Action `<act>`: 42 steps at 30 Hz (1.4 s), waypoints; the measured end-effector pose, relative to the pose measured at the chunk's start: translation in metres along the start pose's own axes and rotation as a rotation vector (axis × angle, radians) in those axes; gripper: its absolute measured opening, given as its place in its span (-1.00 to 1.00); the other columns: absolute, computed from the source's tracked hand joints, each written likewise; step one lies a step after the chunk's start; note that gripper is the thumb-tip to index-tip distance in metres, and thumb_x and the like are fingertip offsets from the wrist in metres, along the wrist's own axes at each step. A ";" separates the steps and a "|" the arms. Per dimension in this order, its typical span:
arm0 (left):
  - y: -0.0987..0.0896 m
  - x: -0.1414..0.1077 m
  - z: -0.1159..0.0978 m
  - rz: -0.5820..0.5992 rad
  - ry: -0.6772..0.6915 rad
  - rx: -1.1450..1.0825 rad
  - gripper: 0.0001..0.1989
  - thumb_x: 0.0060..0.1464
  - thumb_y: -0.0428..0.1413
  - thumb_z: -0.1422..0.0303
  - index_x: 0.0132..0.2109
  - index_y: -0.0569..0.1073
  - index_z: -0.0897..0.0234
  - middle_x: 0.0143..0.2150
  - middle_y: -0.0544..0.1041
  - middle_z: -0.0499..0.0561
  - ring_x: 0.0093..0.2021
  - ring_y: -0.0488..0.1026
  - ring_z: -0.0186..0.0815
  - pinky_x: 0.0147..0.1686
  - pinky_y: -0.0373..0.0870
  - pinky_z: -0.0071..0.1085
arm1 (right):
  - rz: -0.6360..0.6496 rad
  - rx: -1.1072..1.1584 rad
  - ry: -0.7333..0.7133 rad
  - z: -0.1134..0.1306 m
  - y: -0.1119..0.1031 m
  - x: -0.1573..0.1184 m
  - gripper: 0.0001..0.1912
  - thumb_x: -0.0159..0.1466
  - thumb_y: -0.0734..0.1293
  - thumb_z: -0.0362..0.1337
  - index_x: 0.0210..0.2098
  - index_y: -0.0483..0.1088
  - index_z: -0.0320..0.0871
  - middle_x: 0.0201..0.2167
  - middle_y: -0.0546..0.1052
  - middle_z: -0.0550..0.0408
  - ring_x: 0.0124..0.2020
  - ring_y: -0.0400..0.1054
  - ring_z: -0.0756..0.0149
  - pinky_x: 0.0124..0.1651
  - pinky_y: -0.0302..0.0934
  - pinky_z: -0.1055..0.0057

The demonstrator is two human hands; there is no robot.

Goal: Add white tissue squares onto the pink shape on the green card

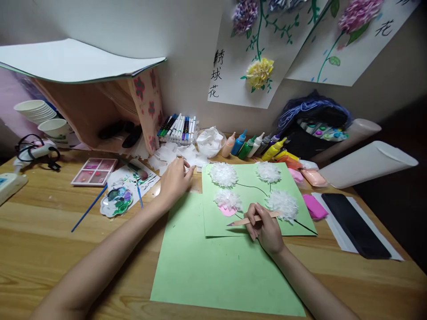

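Note:
My right hand (265, 229) grips a bare-wood pencil (238, 222) with a dark point aimed left, over the lower part of a green sheet (253, 173). Four white ruffled paper flowers sit on that sheet; dark drawn stems run from them. The lower left flower (228, 198) has a pink patch (227, 210) at its base. My left hand (175, 180) is at the scattered white paper scraps (167, 153), left of the sheet. Its fingers curl down together, and whatever lies between them is hidden. A larger green sheet (220, 271) lies underneath.
Paint bottles (247, 149), markers (180, 129) and a bowl of white paper (211, 141) line the wall. To the left are a paint palette (116, 202), a blue brush (88, 209) and paper cups (55, 127). A black phone (355, 224) and a white tube (367, 164) lie right.

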State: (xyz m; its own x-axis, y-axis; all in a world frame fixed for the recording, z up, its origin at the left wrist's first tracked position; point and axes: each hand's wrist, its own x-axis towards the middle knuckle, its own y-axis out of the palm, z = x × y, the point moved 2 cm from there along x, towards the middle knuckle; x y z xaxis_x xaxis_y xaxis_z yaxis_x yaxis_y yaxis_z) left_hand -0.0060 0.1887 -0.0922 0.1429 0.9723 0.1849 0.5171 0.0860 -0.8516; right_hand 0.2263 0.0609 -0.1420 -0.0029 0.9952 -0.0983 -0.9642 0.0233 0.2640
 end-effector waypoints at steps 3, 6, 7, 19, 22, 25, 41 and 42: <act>0.003 0.014 0.011 -0.054 0.134 0.153 -0.74 0.10 0.09 0.24 -0.10 0.36 0.29 -0.10 0.42 0.17 -0.06 0.36 -0.07 -0.14 0.30 -0.24 | -0.003 0.011 0.014 0.001 0.001 0.001 -0.52 0.34 0.12 0.01 -0.60 0.23 -0.12 -0.85 0.21 0.26 -0.81 -0.04 0.50 -0.69 -0.20 0.50; 0.014 0.024 0.009 -0.049 0.264 0.181 -0.75 0.09 0.08 0.32 -0.07 0.38 0.27 -0.09 0.40 0.15 -0.07 0.34 -0.11 -0.13 0.31 -0.25 | -0.008 0.004 0.015 0.001 0.002 0.001 -0.51 0.34 0.11 0.03 -0.60 0.23 -0.12 -0.85 0.19 0.26 -0.80 -0.03 0.48 -0.69 -0.19 0.50; 0.017 0.026 0.006 -0.047 0.312 0.194 -0.77 0.09 0.07 0.36 -0.07 0.39 0.27 -0.09 0.40 0.15 -0.07 0.34 -0.12 -0.14 0.31 -0.26 | -0.008 0.001 0.014 0.002 0.002 0.001 -0.51 0.33 0.11 0.03 -0.60 0.23 -0.11 -0.86 0.18 0.26 -0.80 -0.03 0.47 -0.68 -0.19 0.50; 0.018 0.038 -0.003 -0.052 0.370 0.107 -0.82 0.16 -0.05 0.47 -0.23 0.45 0.28 -0.22 0.50 0.12 -0.19 0.40 -0.18 -0.21 0.27 -0.29 | -0.023 0.017 0.002 0.005 0.004 0.000 -0.51 0.31 0.14 0.07 -0.60 0.23 -0.12 -0.85 0.19 0.26 -0.80 -0.02 0.48 -0.70 -0.14 0.51; 0.006 0.033 -0.004 -0.058 0.266 -0.207 -0.85 0.16 -0.01 0.41 -0.20 0.45 0.28 -0.21 0.54 0.06 -0.20 0.44 -0.26 -0.16 0.30 -0.35 | -0.013 0.015 -0.004 0.006 0.003 0.000 -0.52 0.32 0.13 0.06 -0.59 0.23 -0.12 -0.84 0.19 0.26 -0.80 0.00 0.48 -0.69 -0.10 0.51; -0.007 0.026 -0.006 0.008 0.145 -0.463 -0.82 0.14 0.03 0.30 -0.21 0.48 0.28 -0.21 0.57 0.04 -0.22 0.47 -0.30 -0.19 0.33 -0.40 | -0.016 -0.002 -0.016 0.006 0.003 0.000 -0.51 0.32 0.12 0.06 -0.59 0.21 -0.12 -0.84 0.19 0.26 -0.80 0.00 0.49 -0.69 -0.09 0.51; -0.025 -0.057 -0.055 0.619 0.199 -0.532 -0.88 0.10 0.09 0.33 -0.33 0.52 0.21 -0.33 0.58 -0.04 -0.34 0.46 -0.34 -0.30 0.34 -0.41 | -0.181 -0.096 -0.133 0.008 0.002 -0.004 -0.52 0.32 0.10 0.06 -0.58 0.23 -0.11 -0.79 0.26 0.23 -0.76 0.11 0.45 -0.68 -0.03 0.50; -0.019 -0.065 -0.059 0.662 0.187 -0.542 -0.88 0.11 0.09 0.34 -0.33 0.51 0.22 -0.33 0.58 -0.04 -0.34 0.45 -0.34 -0.31 0.33 -0.41 | -0.201 -0.113 -0.156 0.009 0.002 -0.005 -0.52 0.32 0.10 0.06 -0.57 0.23 -0.11 -0.78 0.27 0.23 -0.76 0.11 0.45 -0.67 -0.02 0.50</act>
State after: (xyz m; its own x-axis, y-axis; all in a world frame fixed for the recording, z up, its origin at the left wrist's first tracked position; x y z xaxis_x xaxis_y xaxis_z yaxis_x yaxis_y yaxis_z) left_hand 0.0248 0.1115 -0.0593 0.6673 0.7301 -0.1475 0.6018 -0.6452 -0.4708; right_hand 0.2266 0.0572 -0.1321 0.2236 0.9746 0.0133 -0.9648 0.2194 0.1450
